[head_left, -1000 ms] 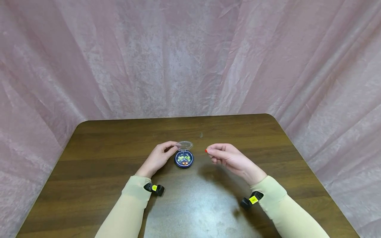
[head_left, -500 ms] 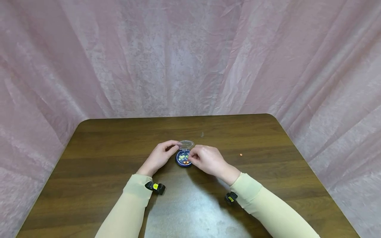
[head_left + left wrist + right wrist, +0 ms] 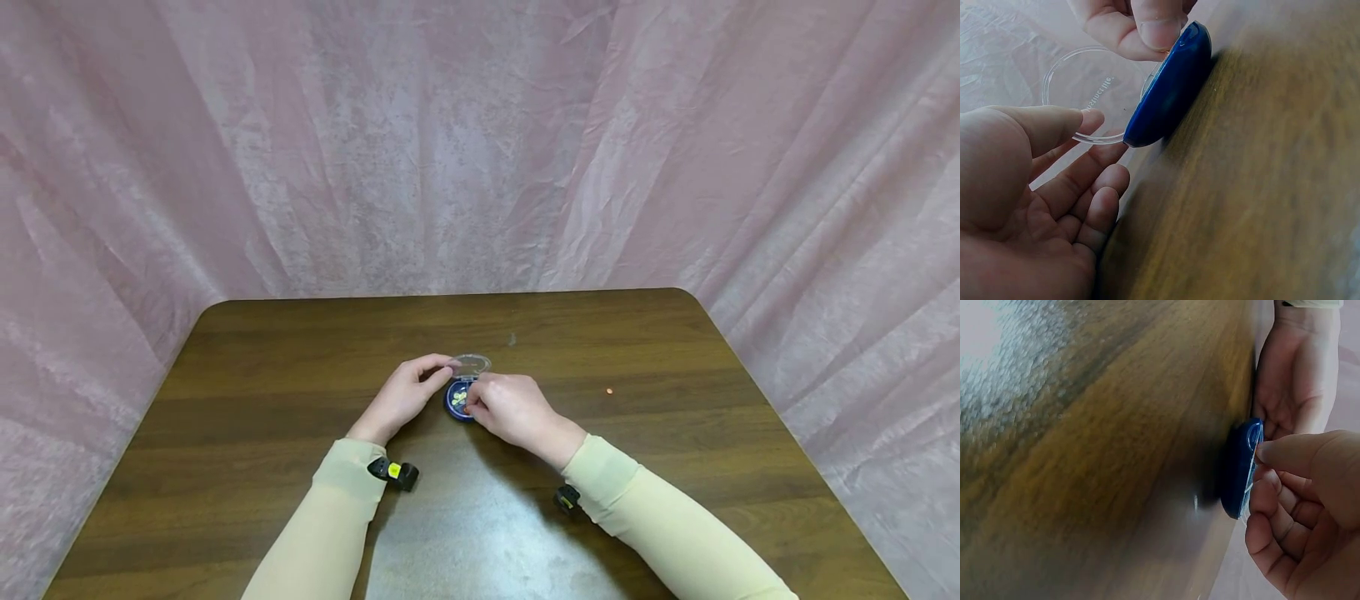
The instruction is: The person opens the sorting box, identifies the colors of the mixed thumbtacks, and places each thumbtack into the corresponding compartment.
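A round blue pill case [image 3: 453,403] stands on the table, its clear lid [image 3: 471,365] raised on the hinge. Yellow-green pills [image 3: 459,398] lie inside it; the right part of the case is hidden by my right hand. My left hand [image 3: 403,395] pinches the lid's left edge between thumb and fingers, as the left wrist view also shows. My right hand [image 3: 517,410] is over the case with thumb and fingertips together at the compartments. A speck of orange [image 3: 1256,449] shows at the thumb tip in the right wrist view; the small pill there is mostly covered.
One loose orange pill [image 3: 609,391] lies on the brown wooden table [image 3: 300,358], right of my right hand. A pink curtain [image 3: 420,167] hangs behind the table and at both sides.
My right hand has moved left, carrying a small orange-red pill to the case, and its fingers are now lower over it. The loose pill has come into sight. My left hand stays on the lid.
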Available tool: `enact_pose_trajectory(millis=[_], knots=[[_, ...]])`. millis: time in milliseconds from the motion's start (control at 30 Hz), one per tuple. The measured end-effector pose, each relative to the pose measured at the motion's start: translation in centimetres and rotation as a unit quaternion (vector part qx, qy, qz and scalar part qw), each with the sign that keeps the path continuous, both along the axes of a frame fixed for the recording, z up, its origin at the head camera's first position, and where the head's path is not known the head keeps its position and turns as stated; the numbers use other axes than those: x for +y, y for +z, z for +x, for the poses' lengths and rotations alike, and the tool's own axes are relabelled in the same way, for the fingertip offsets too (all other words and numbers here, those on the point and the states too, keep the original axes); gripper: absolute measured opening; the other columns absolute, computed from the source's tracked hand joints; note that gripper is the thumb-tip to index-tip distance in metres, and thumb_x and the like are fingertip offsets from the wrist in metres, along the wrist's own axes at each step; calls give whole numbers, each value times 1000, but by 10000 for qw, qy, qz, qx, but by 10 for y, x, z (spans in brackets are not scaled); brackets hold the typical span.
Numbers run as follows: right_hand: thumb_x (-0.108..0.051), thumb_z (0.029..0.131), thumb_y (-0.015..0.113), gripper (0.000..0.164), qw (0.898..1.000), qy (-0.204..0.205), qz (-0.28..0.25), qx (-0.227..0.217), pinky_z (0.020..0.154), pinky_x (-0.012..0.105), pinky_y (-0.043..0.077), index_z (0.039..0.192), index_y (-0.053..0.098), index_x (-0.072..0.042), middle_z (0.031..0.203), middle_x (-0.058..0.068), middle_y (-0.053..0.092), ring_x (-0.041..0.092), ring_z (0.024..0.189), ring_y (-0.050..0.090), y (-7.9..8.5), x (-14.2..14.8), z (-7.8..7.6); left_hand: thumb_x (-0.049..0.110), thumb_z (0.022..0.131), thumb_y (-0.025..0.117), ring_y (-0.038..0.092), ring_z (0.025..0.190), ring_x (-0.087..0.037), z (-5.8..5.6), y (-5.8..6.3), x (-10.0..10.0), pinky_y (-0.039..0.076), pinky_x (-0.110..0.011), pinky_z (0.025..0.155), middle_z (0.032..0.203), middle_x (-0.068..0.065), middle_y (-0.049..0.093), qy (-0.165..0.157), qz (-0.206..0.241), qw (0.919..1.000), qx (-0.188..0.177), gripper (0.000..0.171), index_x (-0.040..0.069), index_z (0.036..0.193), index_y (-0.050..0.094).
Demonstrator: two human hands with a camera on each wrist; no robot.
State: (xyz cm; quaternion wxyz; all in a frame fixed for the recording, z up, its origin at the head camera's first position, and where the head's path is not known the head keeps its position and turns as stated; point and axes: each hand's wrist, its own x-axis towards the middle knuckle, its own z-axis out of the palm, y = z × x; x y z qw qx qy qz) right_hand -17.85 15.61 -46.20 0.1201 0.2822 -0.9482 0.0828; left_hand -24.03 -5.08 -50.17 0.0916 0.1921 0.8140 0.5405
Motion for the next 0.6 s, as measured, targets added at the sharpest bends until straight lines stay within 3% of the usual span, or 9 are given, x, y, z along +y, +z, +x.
enact_pose_trajectory(millis=[333, 600], knots=[[-27, 91, 70, 6, 10000, 55, 11, -3, 65, 33, 52, 91, 76, -24, 91, -12, 67, 8, 79, 64, 4, 6, 3, 39, 100, 58, 56, 120, -10, 1, 1, 0, 39, -37, 104, 121, 9, 67, 27, -26, 10000, -79, 30, 22, 122, 71], [-24, 90, 71, 6, 9993, -297, -179, 120, 62, 31, 50, 92, 76, -23, 86, -13, 62, 6, 74, 62, 7, 43, 4, 42, 100, 57, 54, 121, -7, 2, 2, 0, 38, -38, 106, 121, 16, 65, 55, -169, 9998, -120, 30, 26, 123, 70]])
